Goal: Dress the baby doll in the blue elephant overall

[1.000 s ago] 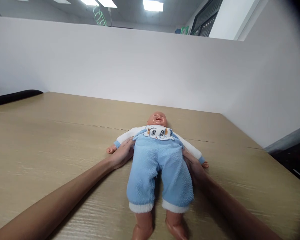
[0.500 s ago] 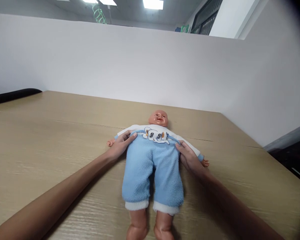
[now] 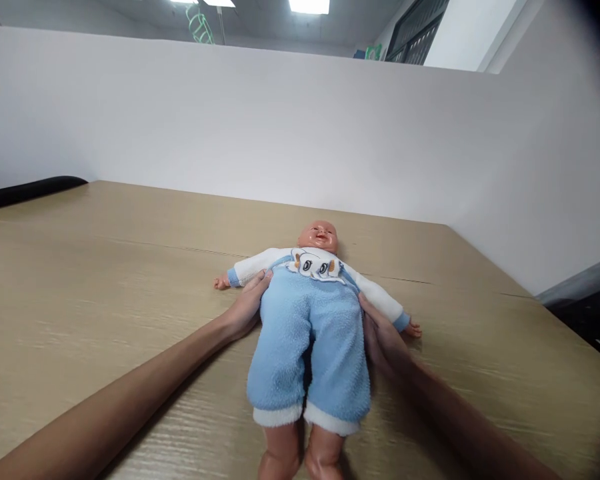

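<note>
A baby doll (image 3: 319, 236) lies on its back on the table, head away from me, arms spread, bare legs toward me. It wears a white top (image 3: 380, 299) with blue cuffs and an animal-face picture (image 3: 316, 267) on the chest, plus fluffy blue trousers (image 3: 285, 340) with white hems. My left hand (image 3: 250, 303) grips the trousers at the left of the waist, thumb on top. On the opposite side my right hand (image 3: 380, 330) holds the trousers' waist the same way. The fingers of both hands are largely hidden beside the doll.
The wooden table (image 3: 105, 267) has seams across it. A white partition (image 3: 280, 127) rises behind its far edge. A black curved object (image 3: 35, 190) is at the far left, and a dark object (image 3: 590, 320) stands beyond the right edge.
The waistband, stretched outward before, now lies closer to the doll's belly. Both hands have shifted slightly down along its sides, and more of the left sleeve shows.
</note>
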The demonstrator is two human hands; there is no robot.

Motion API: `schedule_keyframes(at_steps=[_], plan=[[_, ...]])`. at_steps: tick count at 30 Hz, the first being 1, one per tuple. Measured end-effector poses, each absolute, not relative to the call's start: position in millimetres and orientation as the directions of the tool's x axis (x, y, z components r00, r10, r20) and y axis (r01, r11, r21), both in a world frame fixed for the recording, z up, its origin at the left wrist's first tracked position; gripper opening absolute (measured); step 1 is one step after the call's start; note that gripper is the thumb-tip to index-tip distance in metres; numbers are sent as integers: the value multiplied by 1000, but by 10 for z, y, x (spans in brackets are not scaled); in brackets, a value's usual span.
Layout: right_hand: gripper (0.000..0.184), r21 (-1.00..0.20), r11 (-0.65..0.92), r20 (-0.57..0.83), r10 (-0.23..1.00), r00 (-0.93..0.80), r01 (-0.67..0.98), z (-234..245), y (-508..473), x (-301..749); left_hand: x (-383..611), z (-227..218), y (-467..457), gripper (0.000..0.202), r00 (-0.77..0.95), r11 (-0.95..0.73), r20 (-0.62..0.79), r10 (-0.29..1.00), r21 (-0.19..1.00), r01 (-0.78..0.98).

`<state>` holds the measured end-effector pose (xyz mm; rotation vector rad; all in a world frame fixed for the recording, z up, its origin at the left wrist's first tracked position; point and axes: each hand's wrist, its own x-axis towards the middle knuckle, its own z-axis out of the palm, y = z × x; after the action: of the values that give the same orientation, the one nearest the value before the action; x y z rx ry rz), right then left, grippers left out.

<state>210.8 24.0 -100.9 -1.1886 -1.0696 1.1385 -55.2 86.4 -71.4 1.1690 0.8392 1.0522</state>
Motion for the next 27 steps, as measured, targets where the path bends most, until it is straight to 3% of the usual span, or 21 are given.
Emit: schedule_keyframes(at_steps=[5,13,19,27], plan=[[59,-988,-28,-57,980,191,-151,-988,318,2165,-502,-693,858,58,320,70,14,947,966,-251],[38,-997,-2,-24,965,263,-82,-926,275,2325,-732,-580,995,40,449,-92,94,888,995,-27],[16,-987,153,146,980,132,-46,-739,215,2276,-687,-539,983,36,388,-183,171,906,983,-5],[34,-979,142,155,985,79,145,-755,363,2346,-690,-569,1002,43,380,-268,179,908,943,196]])
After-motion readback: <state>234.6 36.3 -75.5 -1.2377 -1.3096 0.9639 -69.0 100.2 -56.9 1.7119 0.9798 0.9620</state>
